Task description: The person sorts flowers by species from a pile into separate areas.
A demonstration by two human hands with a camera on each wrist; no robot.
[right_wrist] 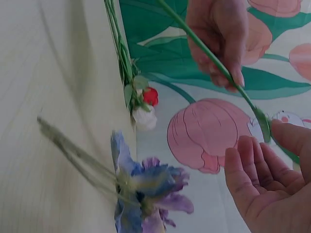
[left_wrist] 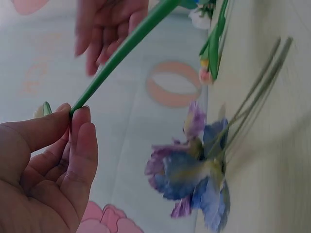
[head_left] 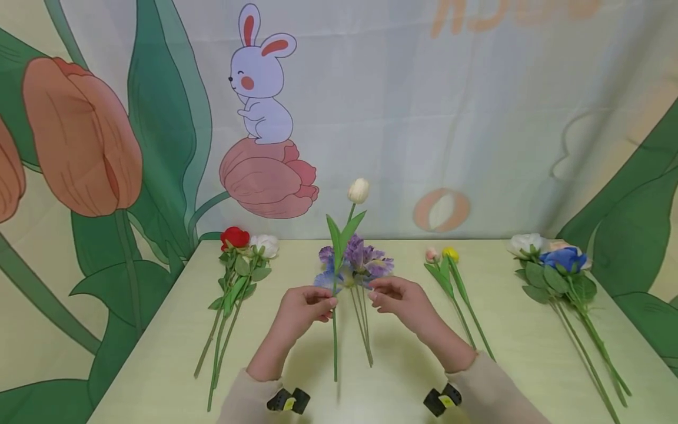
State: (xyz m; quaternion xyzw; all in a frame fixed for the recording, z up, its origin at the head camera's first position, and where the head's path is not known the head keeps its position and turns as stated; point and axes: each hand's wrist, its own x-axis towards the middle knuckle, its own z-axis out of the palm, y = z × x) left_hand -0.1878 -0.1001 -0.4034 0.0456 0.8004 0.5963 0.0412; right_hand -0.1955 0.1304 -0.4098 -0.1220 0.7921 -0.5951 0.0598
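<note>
An artificial white tulip (head_left: 358,191) stands upright above the table, its green stem (left_wrist: 121,53) pinched between the thumb and fingers of my left hand (head_left: 304,307). Two long green leaves (head_left: 344,235) spread below the bloom. Across from it, my right hand (head_left: 399,301) is held up with thumb and fingers parted and nothing between them. In the right wrist view, the fingers of that right hand (right_wrist: 272,189) are loosely bent close to the tulip's leaf. Behind and below the hands, purple and blue irises (head_left: 365,259) lie on the table, their thin stems toward me.
On the pale table (head_left: 159,365), a red rose (head_left: 235,237) and a white rose (head_left: 265,245) lie at left. Right of centre are a pink tulip (head_left: 431,254) and a yellow tulip (head_left: 451,254). A blue rose (head_left: 564,259) lies among pale ones at far right. A printed curtain (head_left: 371,88) hangs behind.
</note>
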